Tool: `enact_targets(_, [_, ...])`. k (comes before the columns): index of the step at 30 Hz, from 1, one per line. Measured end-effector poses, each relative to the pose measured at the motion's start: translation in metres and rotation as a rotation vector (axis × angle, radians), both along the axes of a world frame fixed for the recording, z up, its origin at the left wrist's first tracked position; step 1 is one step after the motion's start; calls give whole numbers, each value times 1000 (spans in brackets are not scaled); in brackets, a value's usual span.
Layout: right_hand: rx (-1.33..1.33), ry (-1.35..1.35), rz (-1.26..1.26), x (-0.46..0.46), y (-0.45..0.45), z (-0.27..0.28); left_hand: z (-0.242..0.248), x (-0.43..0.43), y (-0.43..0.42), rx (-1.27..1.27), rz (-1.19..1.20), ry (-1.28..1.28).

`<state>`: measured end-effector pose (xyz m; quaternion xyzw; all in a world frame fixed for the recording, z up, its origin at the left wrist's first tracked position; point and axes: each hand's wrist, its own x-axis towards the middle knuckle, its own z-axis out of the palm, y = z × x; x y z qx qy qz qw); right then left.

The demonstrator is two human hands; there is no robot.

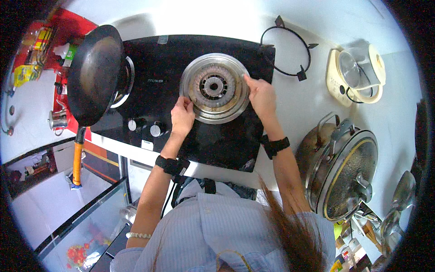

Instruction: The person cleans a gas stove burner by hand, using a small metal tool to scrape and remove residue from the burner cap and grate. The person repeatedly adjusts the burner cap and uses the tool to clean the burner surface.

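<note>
A round stainless-steel burner drip pan (190,110), with the burner head (214,86) at its centre, is on the black glass gas cooktop (224,146). My left hand (183,115) grips the pan's rim at the lower left, with the fingers bent in. At the right side, my right hand (263,98) holds the same rim with the thumb on top; its other fingers are partly hidden. Whether the pan sits flush or is slightly raised, I cannot tell. A black pan support ring (310,61) lies off the cooktop's right edge.
A wok (95,74) with an orange handle rests over the left burner. Two control knobs (156,129) are on the cooktop's front left. At right stand a large lidded steel pot (350,176) and a cream kitchen appliance (336,81). A small steel pot (57,119) stands far left.
</note>
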<state>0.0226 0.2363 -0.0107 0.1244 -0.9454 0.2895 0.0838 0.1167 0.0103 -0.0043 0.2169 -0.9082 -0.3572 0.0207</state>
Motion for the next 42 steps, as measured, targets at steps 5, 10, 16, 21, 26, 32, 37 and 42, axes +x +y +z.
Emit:
enact_targets(5, [142,-105,-24,-6,2,-2,1,-1,1,-14,-2,16])
enact_targets(10, [94,90,53,-10,0,-1,3,-2,1,16,8,-6])
enact_targets(16, [89,-14,-34,-7,4,0,1,-1,1,16,3,33])
enact_targets(21, [157,-96,-21,-6,3,2,1,-1,0,-28,9,12])
enact_targets(26, [-26,91,24,-3,5,2,1,-1,1,-35,-11,37])
enact_targets(32, [73,-4,28,-9,4,-2,0,-2,1,-61,-4,29])
enact_targets(37, [41,97,21,-4,4,3,-1,-1,1,-64,-5,29])
enact_targets(42, [213,-250,-71,21,14,6,-3,-1,3,-114,-1,58])
